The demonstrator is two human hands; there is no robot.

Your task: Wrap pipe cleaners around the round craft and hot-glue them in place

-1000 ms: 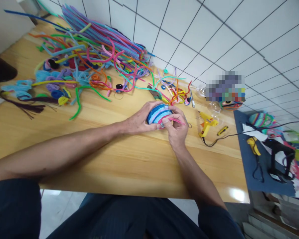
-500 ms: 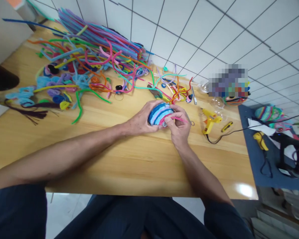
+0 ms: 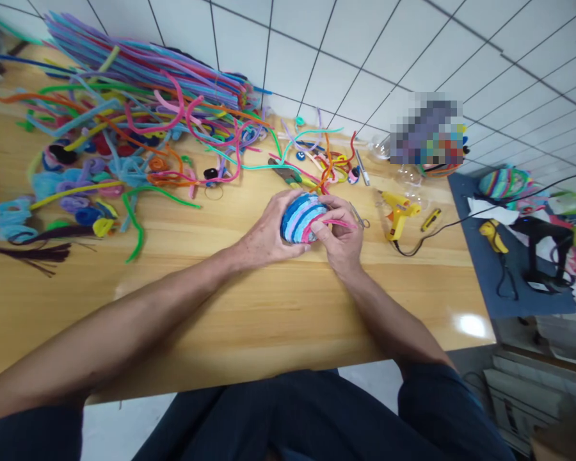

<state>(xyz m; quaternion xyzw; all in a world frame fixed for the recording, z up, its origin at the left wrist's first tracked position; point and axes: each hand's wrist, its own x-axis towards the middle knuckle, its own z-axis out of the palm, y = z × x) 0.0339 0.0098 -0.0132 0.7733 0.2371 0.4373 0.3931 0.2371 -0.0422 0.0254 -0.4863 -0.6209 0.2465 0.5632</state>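
A round ball [image 3: 301,216] striped in blue, light blue and pink lies between my hands above the middle of the table. My left hand [image 3: 273,230] wraps round its left side, with the thumb along the bottom. On the right, my right hand [image 3: 343,237] pinches a pink pipe cleaner [image 3: 338,223] between thumb and fingers. Its pink length curves onto the front of the ball and its loose end points right. Pliers [image 3: 285,171] lie just beyond the ball, and scissors [image 3: 361,218], partly hidden, lie behind my right hand.
A bundle of long pipe cleaners [image 3: 148,61] and a tangle of loose ones cover the back left. Right of my hands are a yellow glue gun [image 3: 398,214] with its cable and a yellow cutter [image 3: 431,219]. A blue-grey surface [image 3: 484,269] adjoins on the right.
The camera view has turned and shifted a little, so the table items appear moved left. Both hands keep their hold on the ball and the pink pipe cleaner, the pink strip's curve looking slightly different.
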